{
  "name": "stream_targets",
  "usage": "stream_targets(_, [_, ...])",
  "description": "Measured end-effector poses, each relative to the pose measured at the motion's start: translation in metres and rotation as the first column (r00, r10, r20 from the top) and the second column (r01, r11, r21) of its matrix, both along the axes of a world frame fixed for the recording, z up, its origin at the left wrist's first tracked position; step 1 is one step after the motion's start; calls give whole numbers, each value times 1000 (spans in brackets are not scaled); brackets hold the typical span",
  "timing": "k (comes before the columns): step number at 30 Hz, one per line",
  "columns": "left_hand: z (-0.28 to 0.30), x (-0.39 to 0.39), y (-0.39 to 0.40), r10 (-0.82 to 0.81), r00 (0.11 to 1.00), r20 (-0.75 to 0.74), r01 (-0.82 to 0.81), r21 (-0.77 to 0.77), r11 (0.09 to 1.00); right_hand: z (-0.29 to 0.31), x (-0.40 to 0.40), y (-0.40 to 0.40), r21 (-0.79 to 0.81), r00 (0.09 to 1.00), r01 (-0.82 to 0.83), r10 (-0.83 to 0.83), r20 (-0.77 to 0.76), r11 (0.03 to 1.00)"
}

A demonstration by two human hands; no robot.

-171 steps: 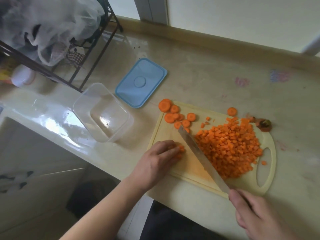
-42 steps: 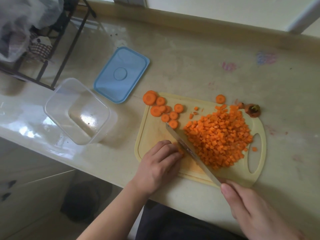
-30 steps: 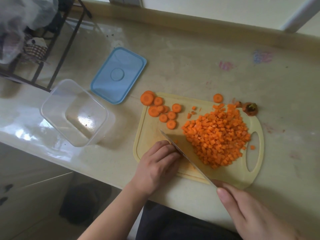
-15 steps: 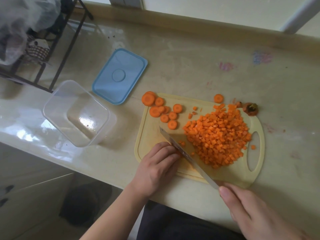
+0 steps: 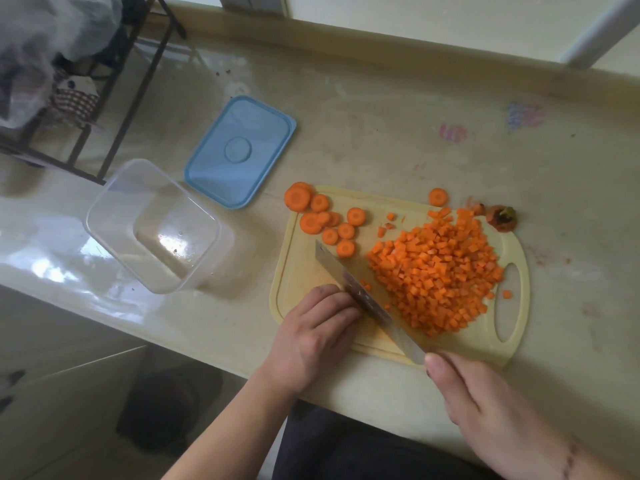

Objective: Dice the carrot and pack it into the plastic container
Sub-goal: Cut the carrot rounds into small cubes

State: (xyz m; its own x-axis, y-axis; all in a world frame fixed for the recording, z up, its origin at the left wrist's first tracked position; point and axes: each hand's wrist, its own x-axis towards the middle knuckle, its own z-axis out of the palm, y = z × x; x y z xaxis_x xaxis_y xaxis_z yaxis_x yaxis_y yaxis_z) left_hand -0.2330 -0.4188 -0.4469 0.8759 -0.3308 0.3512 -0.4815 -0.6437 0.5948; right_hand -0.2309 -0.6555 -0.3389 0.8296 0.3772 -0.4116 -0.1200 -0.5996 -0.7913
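Observation:
A pale yellow cutting board [image 5: 298, 271] carries a big heap of diced carrot [image 5: 436, 271] on its right half and several round carrot slices [image 5: 325, 220] at its far left corner. My right hand [image 5: 485, 410] grips the handle of a knife [image 5: 363, 296], whose blade lies diagonally across the board. My left hand [image 5: 318, 334] rests with curled fingers on the board's near left part, right against the blade; whatever is under its fingers is hidden. The clear plastic container [image 5: 152, 226] stands with nothing in it, left of the board.
A blue lid [image 5: 239, 150] lies flat behind the container. The carrot's top stub [image 5: 502, 218] and one stray slice [image 5: 438, 196] sit at the board's far edge. A black wire rack [image 5: 104, 98] with bags stands at far left. The counter's front edge runs just below my hands.
The blade has stayed beside my left hand's fingers with small chopping shifts. A few small dice lie by the blade. The camera view has drifted slightly.

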Motion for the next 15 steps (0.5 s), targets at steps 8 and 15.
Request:
stream_targets(8, [2, -3, 4, 19, 1000, -2, -19, -26, 999, 19, -1, 4, 13, 990, 65, -63, -126, 998])
stream_targets(15, [3, -6, 4, 78, 997, 13, -77, -6, 997, 25, -10, 2, -75, 992, -16, 7, -122, 997])
